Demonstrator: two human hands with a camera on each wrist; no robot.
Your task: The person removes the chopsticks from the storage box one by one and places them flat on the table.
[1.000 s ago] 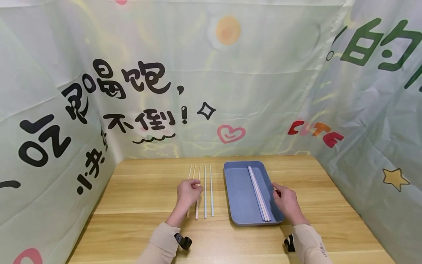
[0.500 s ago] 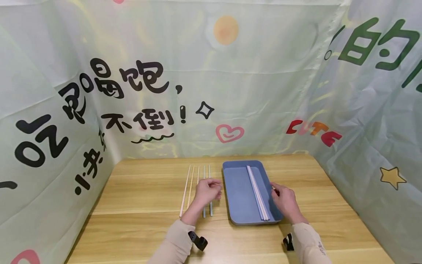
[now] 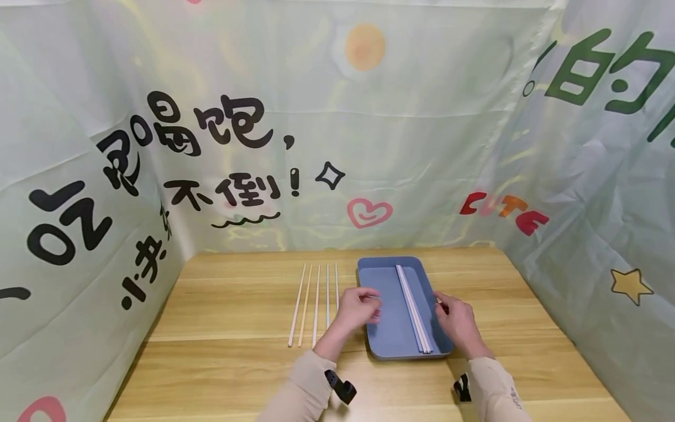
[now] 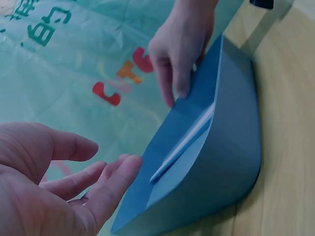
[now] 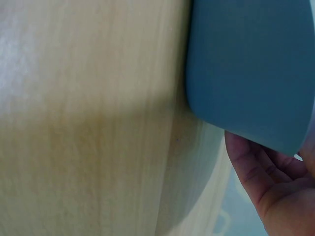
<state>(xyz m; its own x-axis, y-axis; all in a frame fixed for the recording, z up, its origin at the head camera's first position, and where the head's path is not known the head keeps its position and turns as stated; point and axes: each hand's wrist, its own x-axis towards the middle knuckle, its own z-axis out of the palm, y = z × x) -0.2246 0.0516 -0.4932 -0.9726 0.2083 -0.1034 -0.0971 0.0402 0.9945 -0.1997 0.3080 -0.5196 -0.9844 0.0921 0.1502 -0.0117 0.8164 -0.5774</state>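
Observation:
The blue tray (image 3: 387,331) lies on the table with a bundle of pale chopsticks (image 3: 413,310) inside, along its right half. At the tray's left rim hovers my left hand (image 3: 357,308). Its thumb and fingers stand apart and hold nothing, as the left wrist view shows for the left hand (image 4: 54,182). My right hand (image 3: 457,322) holds the tray's right rim. In the right wrist view the fingers of the right hand (image 5: 268,182) bend against the tray's outer wall. Left of the tray, a pink chopstick (image 3: 297,306), a yellow chopstick (image 3: 305,308) and other chopsticks lie side by side, partly behind my left arm.
A wooden table (image 3: 221,363) carries everything. Printed cloth (image 3: 422,129) hangs as walls behind and on both sides. Each wrist wears a black camera, such as the left camera (image 3: 341,387).
My left hand has moved right, from above the loose chopsticks to the tray's left rim. The right hand stays at the tray. The chopsticks in the tray look the same.

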